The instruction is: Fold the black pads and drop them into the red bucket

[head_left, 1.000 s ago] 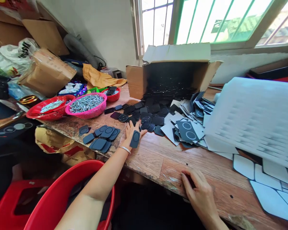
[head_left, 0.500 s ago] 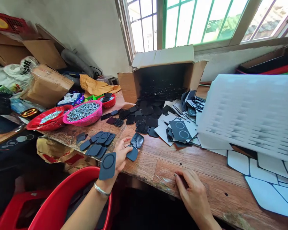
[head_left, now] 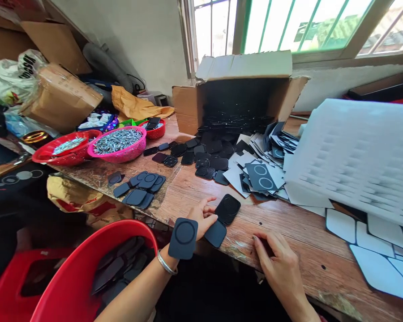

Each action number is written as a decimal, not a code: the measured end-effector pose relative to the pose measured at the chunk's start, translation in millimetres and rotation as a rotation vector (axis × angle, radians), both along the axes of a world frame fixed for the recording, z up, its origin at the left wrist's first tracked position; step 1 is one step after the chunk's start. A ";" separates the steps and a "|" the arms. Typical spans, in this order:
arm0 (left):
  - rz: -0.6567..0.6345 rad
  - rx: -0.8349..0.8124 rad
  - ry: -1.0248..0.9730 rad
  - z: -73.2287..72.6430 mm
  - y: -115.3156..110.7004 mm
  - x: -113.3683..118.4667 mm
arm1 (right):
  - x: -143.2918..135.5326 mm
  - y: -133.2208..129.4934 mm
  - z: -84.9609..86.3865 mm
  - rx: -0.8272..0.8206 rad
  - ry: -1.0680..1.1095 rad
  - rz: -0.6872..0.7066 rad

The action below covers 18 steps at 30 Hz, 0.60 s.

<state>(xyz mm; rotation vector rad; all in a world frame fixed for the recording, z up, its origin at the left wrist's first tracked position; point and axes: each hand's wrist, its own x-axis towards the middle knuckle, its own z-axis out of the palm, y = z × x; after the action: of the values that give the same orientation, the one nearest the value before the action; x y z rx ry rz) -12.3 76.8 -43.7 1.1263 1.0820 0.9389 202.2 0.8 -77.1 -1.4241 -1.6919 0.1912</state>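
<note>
My left hand [head_left: 201, 219] grips a black folding two-panel pad [head_left: 216, 233] by its lower panel, thumb on top. The upper panel [head_left: 227, 208] leans open, with curved ridges on its inner face. A dark square piece with a ring mark [head_left: 183, 238] lies over my left wrist, above a silver bangle. My right hand [head_left: 278, 257] rests at the table's front edge, fingers curled and thumb tip close to the index finger; whether anything is pinched there is hidden. Several similar dark pads [head_left: 144, 188] lie to the left of my left hand.
An open cardboard box [head_left: 188, 107] spills black pads onto the wooden table [head_left: 188, 197]. Grey-white cards [head_left: 235, 176] are heaped beside a large white moulded tray [head_left: 349, 152]. Baskets of metal pieces, including a pink basket [head_left: 121, 156], stand left. Below is a red tub [head_left: 70, 277] holding dark pieces.
My left hand has moved right with the folding pad, towards my right hand, and the pad's upper panel now faces me more. The view has shifted slightly; my right hand stays at the table edge.
</note>
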 end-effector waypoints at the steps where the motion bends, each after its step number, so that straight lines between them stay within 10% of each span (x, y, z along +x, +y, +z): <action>1: 0.009 0.037 0.047 -2.2 1.3 -1.8 | 0.2 0.5 -0.1 0.002 -0.008 -0.003; 9: 0.099 0.179 0.306 -21.8 7.4 -10.3 | -5.7 -0.3 4.1 -0.022 -0.016 -0.033; 18: -0.063 0.821 0.857 -47.9 3.0 -9.5 | 5.7 52.0 42.0 -0.056 -0.127 0.006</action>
<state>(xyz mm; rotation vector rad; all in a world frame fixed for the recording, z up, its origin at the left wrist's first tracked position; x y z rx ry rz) -21.8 79.7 -91.6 2.3668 1.3398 0.8759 208.0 52.8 -35.2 -1.5001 -1.8062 0.1545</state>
